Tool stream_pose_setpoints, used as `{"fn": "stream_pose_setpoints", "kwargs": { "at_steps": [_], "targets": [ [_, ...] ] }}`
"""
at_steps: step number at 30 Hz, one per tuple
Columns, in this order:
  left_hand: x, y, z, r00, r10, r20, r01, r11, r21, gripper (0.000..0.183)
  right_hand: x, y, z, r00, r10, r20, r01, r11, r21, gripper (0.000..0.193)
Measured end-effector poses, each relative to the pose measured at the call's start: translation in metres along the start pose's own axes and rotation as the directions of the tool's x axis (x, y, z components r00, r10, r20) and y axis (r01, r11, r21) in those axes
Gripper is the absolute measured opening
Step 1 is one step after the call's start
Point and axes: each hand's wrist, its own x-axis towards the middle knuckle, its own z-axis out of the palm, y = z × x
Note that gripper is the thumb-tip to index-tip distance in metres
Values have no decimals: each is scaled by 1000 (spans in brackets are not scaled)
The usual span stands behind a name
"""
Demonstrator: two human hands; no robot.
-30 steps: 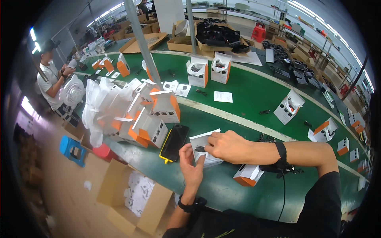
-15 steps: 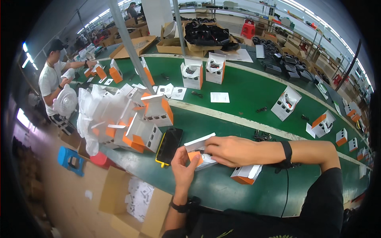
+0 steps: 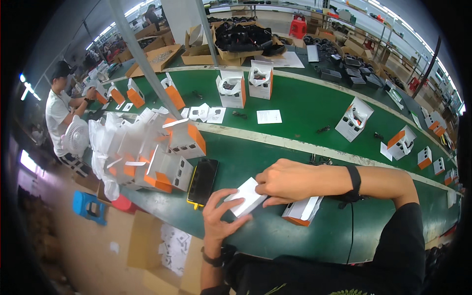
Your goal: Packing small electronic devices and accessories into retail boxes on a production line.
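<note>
A small white carton is between my hands over the green bench, a plain white face uppermost. My left hand grips its left end with thumb and fingers spread on either side. At the opposite edge, the curled fingers of my right hand press against the carton; their tips are partly hidden. A second white-and-orange carton lies beside it, under my right forearm. Left of the carton is a dark phone-like device with a yellow edge.
Opened cartons and white plastic bags crowd the left. Beyond a pale rail, a green belt carries cartons, leaflets and cables. A metal post rises there. A cardboard box stands below; a co-worker is far left.
The carton's raised flap and orange part no longer show; a flat white face now covers the top. My left fingers have shifted around its end. The co-worker's outstretched arm has drawn back.
</note>
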Motion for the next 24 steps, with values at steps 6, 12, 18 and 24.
{"fn": "stream_pose_setpoints", "kwargs": {
  "at_steps": [6, 12, 18, 24],
  "targets": [
    [-5, -9, -7, 993, 117, -24, -108, 968, 227, 39, 38, 7, 19, 999, -46, -3, 47, 998, 45, 22],
    [4, 10, 4, 987, 89, 132, -121, 959, 255, 40, 12, 27, 46, 979, -158, -125, 168, 983, 72, 30],
    [-26, -7, 18, 994, 42, 99, -70, 949, 307, 20, 39, 48, 78, 936, -263, -235, 271, 963, 2, 26],
    [63, 96, 63, 957, 292, 4, -283, 924, 256, 44, -152, 8, -28, 841, 135, -524, -161, 987, -5, 42]
  ]
}}
